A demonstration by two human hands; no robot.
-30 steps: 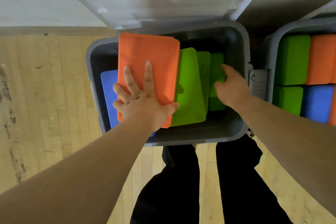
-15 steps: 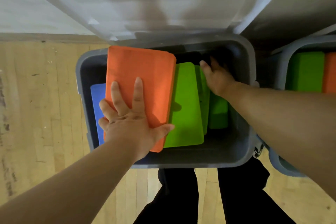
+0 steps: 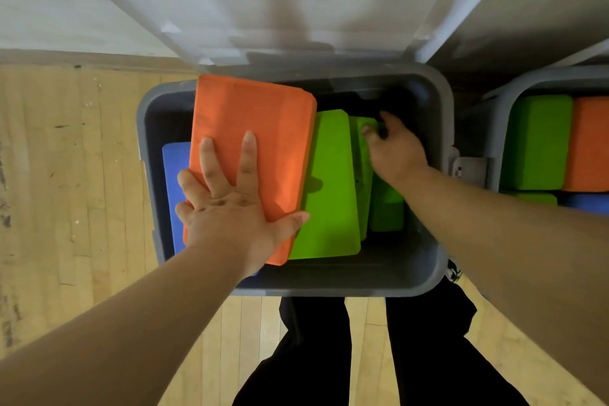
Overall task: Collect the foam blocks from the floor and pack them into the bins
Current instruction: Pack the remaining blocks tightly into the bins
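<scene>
Right hand (image 3: 393, 152): fingers, straight half a second ago, now curled over the far end of the thin green block (image 3: 362, 175), inside the grey bin (image 3: 440, 128), right half. Left hand (image 3: 227, 211): unchanged, fingers spread flat, pressing the orange block (image 3: 263, 115) tilted over the bin's left half. Large green block (image 3: 333, 188) leans between them; blue block (image 3: 174, 181) at the bin's left wall.

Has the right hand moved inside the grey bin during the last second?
Yes. The right hand went toward the far wall of the grey bin, and now grips a green block by its far end.
</scene>
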